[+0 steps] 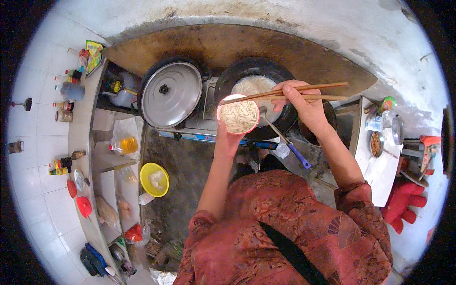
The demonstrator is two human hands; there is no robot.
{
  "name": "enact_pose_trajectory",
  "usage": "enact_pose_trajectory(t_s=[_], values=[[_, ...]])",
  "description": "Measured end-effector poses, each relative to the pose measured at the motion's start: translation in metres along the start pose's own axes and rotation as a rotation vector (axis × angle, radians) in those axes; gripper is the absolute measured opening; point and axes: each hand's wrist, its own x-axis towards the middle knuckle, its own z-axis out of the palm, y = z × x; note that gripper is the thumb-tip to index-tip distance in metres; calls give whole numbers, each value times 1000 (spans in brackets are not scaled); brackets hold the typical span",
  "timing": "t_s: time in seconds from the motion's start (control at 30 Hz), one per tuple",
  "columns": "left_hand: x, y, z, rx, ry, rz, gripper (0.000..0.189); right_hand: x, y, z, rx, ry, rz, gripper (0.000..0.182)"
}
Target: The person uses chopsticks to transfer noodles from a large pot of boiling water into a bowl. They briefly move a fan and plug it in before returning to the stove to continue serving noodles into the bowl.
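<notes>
My left hand [229, 139] holds a white bowl with a red rim [217, 111], filled with pale noodles [238, 114], over the near left side of a dark wok [228, 76]. A pair of wooden chopsticks [313, 97] is gripped in my right hand [301, 103]; their tips reach across the bowl's upper edge. In the wok, more noodles [245, 85] lie in cloudy liquid. A metal ladle with a blue handle [298, 155] rests in the wok, its handle sticking out over the near right rim.
A metal-lidded pan [172, 94] stands left of the wok on the gas stove [192, 136]. A yellow bin [144, 180] is on the floor. Shelves [82, 142] with bottles line the left. At right, a white-topped table [377, 181] bears a metal dish of food [376, 144].
</notes>
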Motion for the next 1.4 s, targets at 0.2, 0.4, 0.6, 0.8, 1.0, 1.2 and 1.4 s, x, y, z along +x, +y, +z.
enact_pose_trajectory(t_s=[0.2,0.4,0.6,0.8,1.0,1.2,1.4], values=[[-6,3,-15,44,140,-9,90,13,6,-9,-9,176,133,28],[-27,31,-23,-210,187,108,83,28,86,-57,-115,360,311,22],[-58,51,-41,-110,400,186,82,53,212,-52,-342,516,367,30],[-72,50,-39,-62,458,172,90,79,307,-41,-474,346,403,32],[-86,44,-52,-51,560,152,90,80,309,-17,153,399,713,23],[-85,45,-44,-30,555,122,85,81,330,-17,309,456,745,21],[-87,43,-52,-26,556,136,85,84,332,-17,340,358,757,20]])
